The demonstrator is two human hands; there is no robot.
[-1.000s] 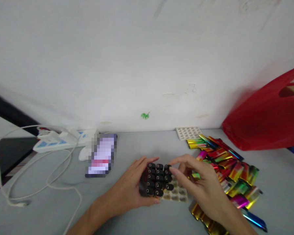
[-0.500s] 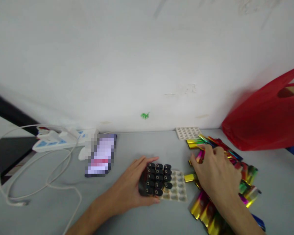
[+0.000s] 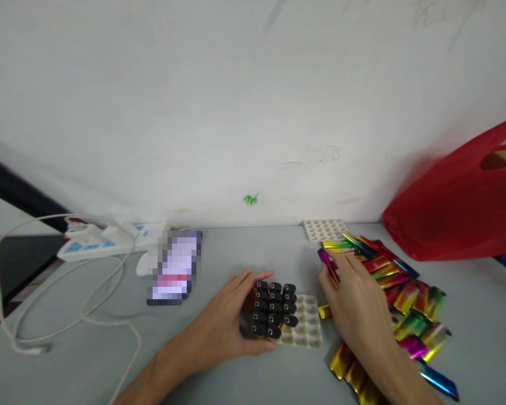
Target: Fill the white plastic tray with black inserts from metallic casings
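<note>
My left hand (image 3: 225, 320) is curled round the left side of a block of lighters (image 3: 274, 308) standing upright with black ends up. They fill the left part of a pale tray (image 3: 307, 320) with rows of round-cornered pockets; the pockets on the right hold nothing. Between the thumb and fingers of my right hand (image 3: 358, 304) is a shiny purple lighter (image 3: 326, 263), partly hidden by the fingers. Below and beyond this hand spreads a pile of metallic lighters (image 3: 405, 295) in gold, red, green and blue.
Against the wall lies a second pale tray (image 3: 324, 229). A red bag (image 3: 459, 208) stands at the right. On the left are a phone (image 3: 175, 267) with a blurred screen, a white power strip (image 3: 109, 243) and a looping white cable (image 3: 84, 315).
My right hand has drawn back a little from the pile and now grips a purple lighter, lifted at its left edge. My left hand stays round the upright lighters.
</note>
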